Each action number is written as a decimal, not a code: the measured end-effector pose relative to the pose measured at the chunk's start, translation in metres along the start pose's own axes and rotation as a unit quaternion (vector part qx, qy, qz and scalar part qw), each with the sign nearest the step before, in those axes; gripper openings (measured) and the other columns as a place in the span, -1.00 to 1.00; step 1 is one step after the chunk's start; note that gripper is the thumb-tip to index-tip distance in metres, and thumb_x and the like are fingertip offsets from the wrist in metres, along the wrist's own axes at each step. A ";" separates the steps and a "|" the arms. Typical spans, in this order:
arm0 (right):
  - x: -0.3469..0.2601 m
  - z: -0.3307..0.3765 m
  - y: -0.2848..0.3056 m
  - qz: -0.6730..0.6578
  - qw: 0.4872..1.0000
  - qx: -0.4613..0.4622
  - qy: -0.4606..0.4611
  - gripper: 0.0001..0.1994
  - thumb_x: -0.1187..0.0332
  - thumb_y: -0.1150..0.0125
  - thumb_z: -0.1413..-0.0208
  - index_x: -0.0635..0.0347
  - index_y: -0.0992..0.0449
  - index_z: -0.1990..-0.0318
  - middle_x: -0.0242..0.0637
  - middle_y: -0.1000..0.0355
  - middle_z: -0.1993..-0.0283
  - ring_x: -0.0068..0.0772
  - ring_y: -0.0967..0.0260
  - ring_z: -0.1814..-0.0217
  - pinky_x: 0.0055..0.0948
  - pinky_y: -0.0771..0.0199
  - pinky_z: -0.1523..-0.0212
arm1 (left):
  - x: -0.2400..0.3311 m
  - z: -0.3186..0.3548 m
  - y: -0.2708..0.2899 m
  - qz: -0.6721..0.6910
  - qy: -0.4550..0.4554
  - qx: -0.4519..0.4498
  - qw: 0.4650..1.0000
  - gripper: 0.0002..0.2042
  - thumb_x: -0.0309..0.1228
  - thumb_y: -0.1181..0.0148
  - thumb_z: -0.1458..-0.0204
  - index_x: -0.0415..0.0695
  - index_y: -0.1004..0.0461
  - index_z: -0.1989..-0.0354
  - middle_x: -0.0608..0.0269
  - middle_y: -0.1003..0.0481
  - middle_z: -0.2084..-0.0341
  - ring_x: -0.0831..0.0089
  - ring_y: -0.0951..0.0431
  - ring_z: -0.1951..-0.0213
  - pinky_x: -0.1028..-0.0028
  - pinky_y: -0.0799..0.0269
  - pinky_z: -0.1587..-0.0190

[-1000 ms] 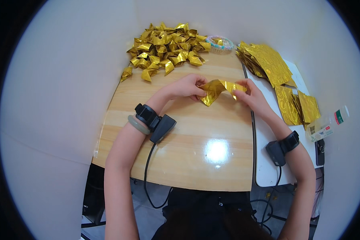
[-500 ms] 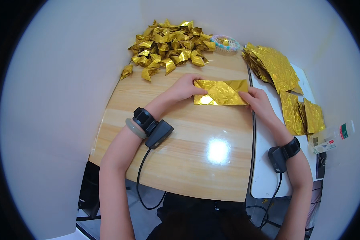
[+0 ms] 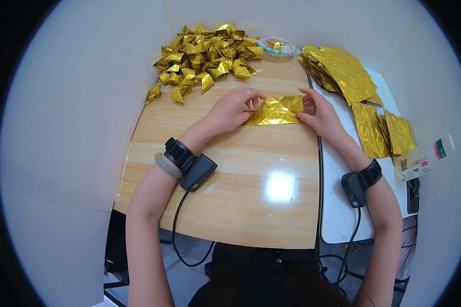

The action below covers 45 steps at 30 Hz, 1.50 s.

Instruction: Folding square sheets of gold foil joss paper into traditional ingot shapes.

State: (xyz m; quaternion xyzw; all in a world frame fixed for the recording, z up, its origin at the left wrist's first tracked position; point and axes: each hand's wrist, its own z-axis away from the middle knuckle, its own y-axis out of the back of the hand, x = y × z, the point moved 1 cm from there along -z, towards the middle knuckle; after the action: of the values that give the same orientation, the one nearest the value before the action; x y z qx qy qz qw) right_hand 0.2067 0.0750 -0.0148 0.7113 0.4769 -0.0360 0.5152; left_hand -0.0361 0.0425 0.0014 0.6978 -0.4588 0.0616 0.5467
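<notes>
A folded strip of gold foil paper [image 3: 279, 110] lies between my hands over the wooden table. Its left end slopes in a diagonal fold, while the right end is still square. My left hand [image 3: 236, 108] is closed on that left end, thumb and fingers pinching the corner. At the right end, my right hand [image 3: 321, 115] has its thumb on the lower edge and its index finger by the upper corner, gripping the strip loosely. Beyond the strip is a heap of folded gold foil pieces [image 3: 205, 56], shaped like ingots.
A small pastel-rimmed basket [image 3: 277, 48] stands beside the heap. Stacks of gold foil sheets [image 3: 346, 74] lie on the white table [image 3: 338, 225] at right, with a clear plastic bottle [image 3: 425, 158] and a dark phone [image 3: 413, 197]. Pale walls enclose the wooden table [image 3: 230, 204].
My left hand has turned inward and bent the strip's left end into a diagonal. My right fingers have opened wider at the right end. The whole view has shifted slightly.
</notes>
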 end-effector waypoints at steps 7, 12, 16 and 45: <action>-0.007 -0.002 0.004 -0.169 0.977 -0.101 -0.083 -0.50 0.56 -0.02 0.12 0.15 -0.20 -0.07 -0.34 -0.28 0.15 -0.58 -0.28 0.26 -0.61 -0.28 0.16 | -0.015 0.006 0.001 0.129 0.033 -0.082 0.988 -0.82 -0.44 -0.12 0.10 -0.10 -0.48 0.28 0.27 -0.42 0.44 0.36 -0.38 0.35 0.46 -0.33 0.29; -0.002 -0.004 0.001 -0.346 0.933 -0.051 -0.084 -0.59 0.68 0.16 0.14 0.19 -0.32 0.06 -0.30 -0.24 0.04 -0.58 -0.26 0.34 -0.63 -0.30 0.28 | -0.019 0.007 0.001 -0.036 -0.073 -0.045 0.996 -0.76 -0.36 -0.07 0.03 -0.04 -0.45 0.16 0.23 -0.37 0.25 0.33 -0.34 0.20 0.43 -0.29 0.16; 0.010 -0.004 0.005 -0.192 0.977 -0.075 0.056 -0.63 0.70 0.18 0.18 0.23 -0.39 0.18 -0.30 -0.21 -0.03 -0.57 -0.29 0.32 -0.64 -0.30 0.27 | -0.012 0.004 -0.001 -0.198 -0.102 -0.081 0.972 -0.72 -0.27 -0.03 0.00 0.00 -0.43 0.10 0.17 -0.32 0.12 0.24 -0.26 0.05 0.38 -0.22 0.03; -0.026 -0.003 -0.005 -0.023 0.993 -0.110 -0.041 -0.65 0.27 -0.28 0.18 0.25 -0.45 0.21 -0.23 -0.40 0.41 -0.36 -0.35 0.37 -0.47 -0.35 0.34 | -0.010 0.014 0.002 -0.026 -0.062 -0.122 0.990 -0.67 -0.29 -0.27 0.25 0.08 -0.50 0.20 0.23 -0.31 0.07 0.21 -0.12 -0.04 0.31 0.02 -0.14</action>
State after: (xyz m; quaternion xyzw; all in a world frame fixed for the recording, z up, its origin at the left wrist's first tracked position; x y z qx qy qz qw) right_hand 0.1877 0.0610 -0.0028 0.6366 0.4727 -0.0245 0.6088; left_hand -0.0492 0.0366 -0.0084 0.6403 -0.4776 -0.0524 0.5993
